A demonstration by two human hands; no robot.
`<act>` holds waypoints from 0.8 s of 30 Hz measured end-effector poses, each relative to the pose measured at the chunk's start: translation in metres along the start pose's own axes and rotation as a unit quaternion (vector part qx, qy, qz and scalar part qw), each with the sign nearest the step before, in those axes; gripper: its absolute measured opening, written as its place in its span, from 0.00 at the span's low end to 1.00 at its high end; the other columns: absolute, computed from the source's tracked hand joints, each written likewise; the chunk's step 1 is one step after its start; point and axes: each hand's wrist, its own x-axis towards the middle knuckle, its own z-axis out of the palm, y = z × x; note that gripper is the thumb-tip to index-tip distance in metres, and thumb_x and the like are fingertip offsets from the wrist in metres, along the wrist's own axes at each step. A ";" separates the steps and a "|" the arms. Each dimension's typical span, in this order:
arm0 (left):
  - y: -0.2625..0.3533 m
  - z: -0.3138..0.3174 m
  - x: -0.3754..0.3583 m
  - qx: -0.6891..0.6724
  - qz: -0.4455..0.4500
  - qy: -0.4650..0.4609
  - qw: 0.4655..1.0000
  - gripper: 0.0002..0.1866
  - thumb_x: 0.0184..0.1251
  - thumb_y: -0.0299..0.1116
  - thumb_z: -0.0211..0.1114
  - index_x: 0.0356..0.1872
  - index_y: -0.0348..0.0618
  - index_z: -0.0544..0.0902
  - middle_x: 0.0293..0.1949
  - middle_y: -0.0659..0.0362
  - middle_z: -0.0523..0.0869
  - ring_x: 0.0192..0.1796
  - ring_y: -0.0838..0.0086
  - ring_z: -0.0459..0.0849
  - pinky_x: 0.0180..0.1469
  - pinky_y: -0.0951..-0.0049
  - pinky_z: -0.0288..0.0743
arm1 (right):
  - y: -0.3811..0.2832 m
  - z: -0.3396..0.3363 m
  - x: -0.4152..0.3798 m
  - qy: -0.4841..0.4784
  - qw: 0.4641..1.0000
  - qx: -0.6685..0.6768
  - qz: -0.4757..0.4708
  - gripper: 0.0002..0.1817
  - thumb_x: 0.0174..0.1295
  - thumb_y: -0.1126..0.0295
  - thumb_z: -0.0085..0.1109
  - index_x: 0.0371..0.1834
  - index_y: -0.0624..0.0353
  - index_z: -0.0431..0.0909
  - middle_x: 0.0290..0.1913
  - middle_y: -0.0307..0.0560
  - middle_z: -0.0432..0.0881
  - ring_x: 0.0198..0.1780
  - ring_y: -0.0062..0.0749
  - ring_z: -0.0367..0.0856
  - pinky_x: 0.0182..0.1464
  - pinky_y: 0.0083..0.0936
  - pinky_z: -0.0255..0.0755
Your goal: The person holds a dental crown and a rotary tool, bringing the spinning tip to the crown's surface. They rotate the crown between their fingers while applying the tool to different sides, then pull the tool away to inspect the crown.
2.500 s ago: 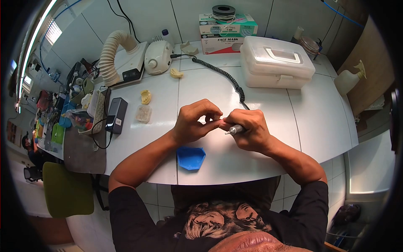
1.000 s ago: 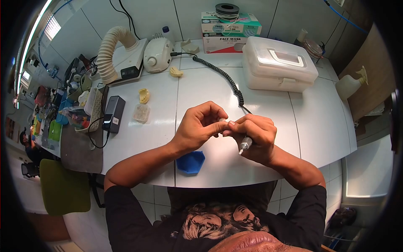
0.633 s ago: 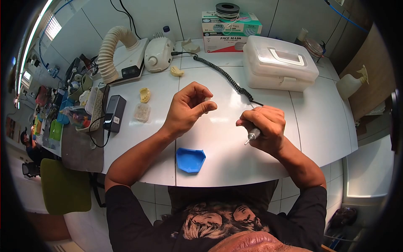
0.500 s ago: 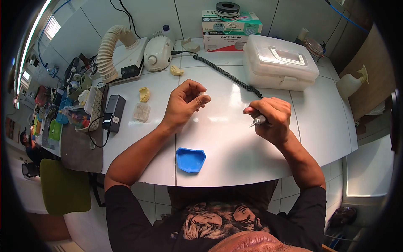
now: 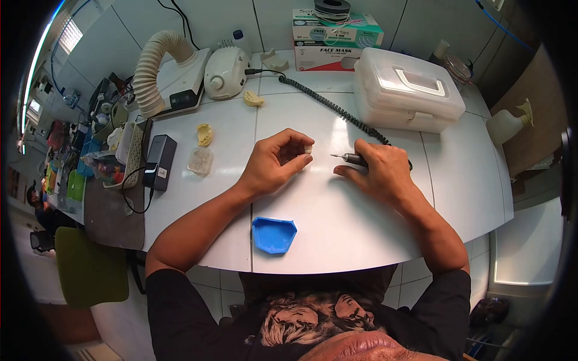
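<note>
My left hand (image 5: 274,162) pinches a small pale piece (image 5: 307,148) between thumb and fingertips, just above the white table (image 5: 337,222). My right hand (image 5: 379,169) rests on the table with a slim rotary handpiece (image 5: 351,158) under its fingers, the bur tip pointing left toward the small piece. A coiled black cord (image 5: 328,103) runs from the handpiece back to a white motor unit (image 5: 224,72). A blue tray (image 5: 274,234) lies near the table's front edge, below my left hand.
A ribbed suction hose and its unit (image 5: 158,75) stand at back left. Yellow dental casts (image 5: 205,134) and a small clear box (image 5: 199,161) lie left of my hands. A white plastic case (image 5: 406,96) and face-mask boxes (image 5: 334,39) sit at the back. Cluttered trays (image 5: 108,156) fill the left.
My hands, first joined over the small piece, have drawn apart. The right hand has lowered the handpiece from a raised grip onto the table. The left hand still pinches the piece.
</note>
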 end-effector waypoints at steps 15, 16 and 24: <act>0.008 0.004 -0.003 0.054 -0.009 0.003 0.998 0.13 0.75 0.20 0.74 0.56 0.36 0.85 0.47 0.61 0.89 0.50 0.80 0.89 0.56 0.75 0.85 | -0.001 0.001 -0.002 -0.023 0.993 0.106 -0.044 0.15 0.83 0.56 0.57 0.44 0.58 0.78 0.30 0.51 0.83 0.32 0.54 0.85 0.36 0.49 0.75; 0.009 0.005 -0.003 0.053 -0.009 0.009 0.999 0.13 0.75 0.19 0.74 0.56 0.36 0.85 0.46 0.61 0.89 0.50 0.80 0.89 0.56 0.75 0.85 | -0.001 0.001 -0.002 -0.025 0.993 0.103 -0.044 0.16 0.83 0.56 0.58 0.43 0.58 0.78 0.30 0.51 0.83 0.31 0.54 0.85 0.36 0.49 0.75; 0.004 0.003 -0.003 0.077 0.000 -0.003 0.997 0.14 0.74 0.19 0.75 0.55 0.37 0.83 0.46 0.60 0.89 0.50 0.79 0.90 0.56 0.75 0.85 | -0.003 0.001 0.000 -0.017 0.995 0.073 -0.062 0.17 0.81 0.56 0.61 0.39 0.58 0.80 0.30 0.51 0.84 0.30 0.53 0.86 0.33 0.47 0.76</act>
